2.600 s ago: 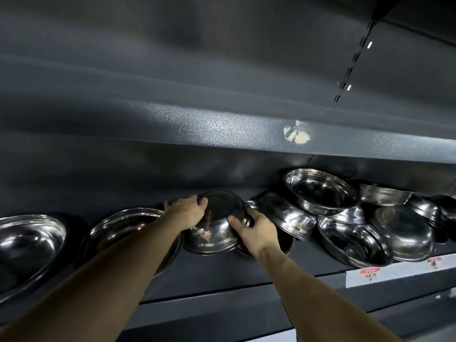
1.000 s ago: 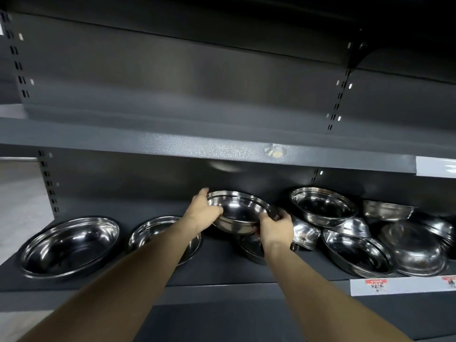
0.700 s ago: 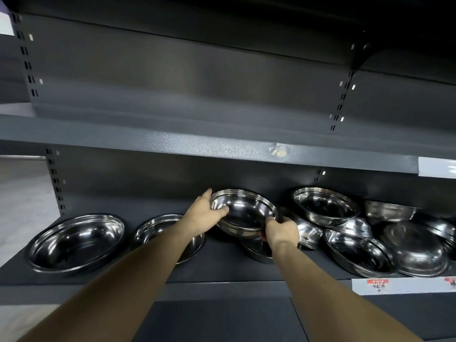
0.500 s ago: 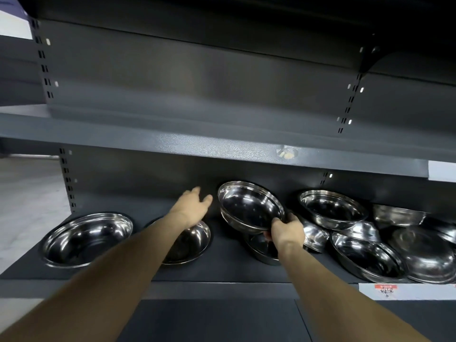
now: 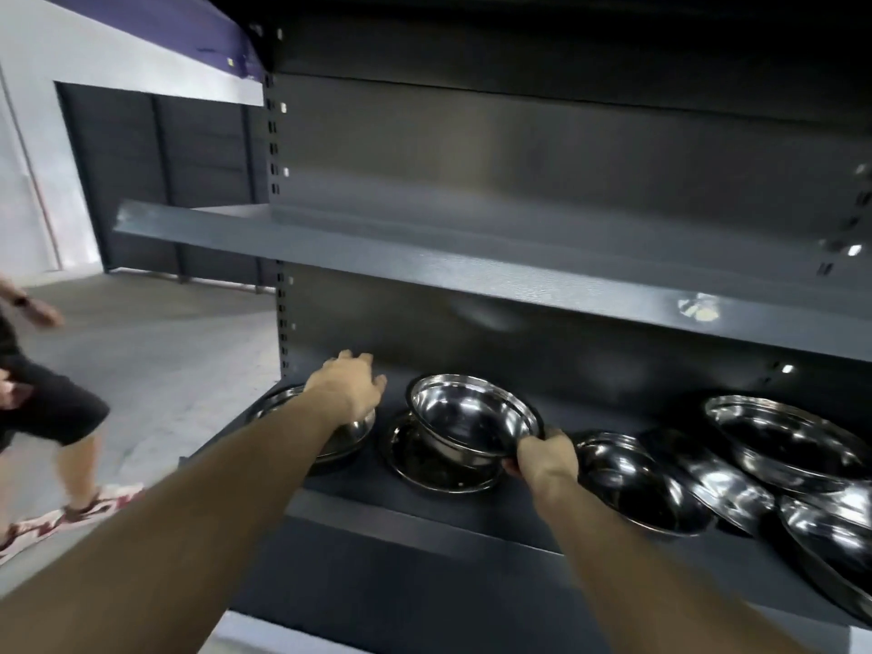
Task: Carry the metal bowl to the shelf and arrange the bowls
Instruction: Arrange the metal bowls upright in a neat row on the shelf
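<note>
Two bare hands reach into the dark grey metal shelf (image 5: pixel 424 526). Right hand (image 5: pixel 542 457) pinches the near rim of a shiny round steel bowl (image 5: pixel 472 417), tilted toward the person and sitting in a wider shallow steel dish (image 5: pixel 424 464) just left of that hand. Left hand (image 5: pixel 347 384), fingers spread and holding nothing, hovers over another steel bowl (image 5: pixel 344 441) at the shelf's end. Right of the gripping hand lie several more overlapping steel bowls (image 5: pixel 660 488). Far left, a passer-by's legs (image 5: pixel 71 441) cross the concrete floor (image 5: pixel 188 370).

A shop: dark slotted retail shelving (image 5: pixel 472 271) displaying rows of steel bowls (image 5: pixel 778 441)
</note>
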`<state>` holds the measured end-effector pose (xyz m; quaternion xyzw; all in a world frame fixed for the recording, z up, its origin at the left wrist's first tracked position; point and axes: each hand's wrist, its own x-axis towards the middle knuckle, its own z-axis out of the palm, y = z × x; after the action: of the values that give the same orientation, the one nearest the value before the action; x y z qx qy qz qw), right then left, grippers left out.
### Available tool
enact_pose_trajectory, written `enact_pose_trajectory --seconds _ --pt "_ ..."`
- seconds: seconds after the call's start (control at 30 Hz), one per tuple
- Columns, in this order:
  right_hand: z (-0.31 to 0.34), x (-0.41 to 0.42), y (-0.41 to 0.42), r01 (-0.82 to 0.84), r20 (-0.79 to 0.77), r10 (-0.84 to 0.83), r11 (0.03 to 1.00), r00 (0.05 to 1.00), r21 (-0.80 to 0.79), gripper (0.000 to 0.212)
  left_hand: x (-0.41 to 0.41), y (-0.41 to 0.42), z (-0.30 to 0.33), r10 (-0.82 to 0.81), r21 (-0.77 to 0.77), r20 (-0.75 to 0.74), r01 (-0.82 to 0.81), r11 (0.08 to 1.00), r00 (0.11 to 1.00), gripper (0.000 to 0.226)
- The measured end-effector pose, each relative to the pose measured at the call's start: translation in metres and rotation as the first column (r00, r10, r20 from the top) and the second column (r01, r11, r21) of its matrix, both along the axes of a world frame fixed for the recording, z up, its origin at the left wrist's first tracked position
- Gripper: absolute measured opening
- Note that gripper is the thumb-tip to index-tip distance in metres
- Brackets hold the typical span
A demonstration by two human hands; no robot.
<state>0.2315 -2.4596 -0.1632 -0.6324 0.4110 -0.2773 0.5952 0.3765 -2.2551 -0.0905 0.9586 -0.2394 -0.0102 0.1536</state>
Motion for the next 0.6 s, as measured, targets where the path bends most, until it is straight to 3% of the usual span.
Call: enact_pose_trajectory --seconds 0.2,0.43,0.6 --pt "-0.015 0.019 0.029 -0.075 -0.133 0.069 0.996 0.989 -0.043 0.036 0.001 0.027 -0.014 0.024 0.037 -0.012 -0.024 0.999 1.000 0.054" --pt "-0.018 0.018 0.033 -0.035 -0.169 0.027 0.998 0.985 -0.048 0.031 0.001 0.030 -0.021 -0.018 0.050 -0.010 0.018 0.999 1.000 0.048" --pt "-0.027 0.014 0.023 -0.031 -0.234 -0.008 0.987 0.972 -0.160 0.033 0.000 0.019 -0.023 -0.064 0.035 -0.005 0.064 0.997 0.998 0.050"
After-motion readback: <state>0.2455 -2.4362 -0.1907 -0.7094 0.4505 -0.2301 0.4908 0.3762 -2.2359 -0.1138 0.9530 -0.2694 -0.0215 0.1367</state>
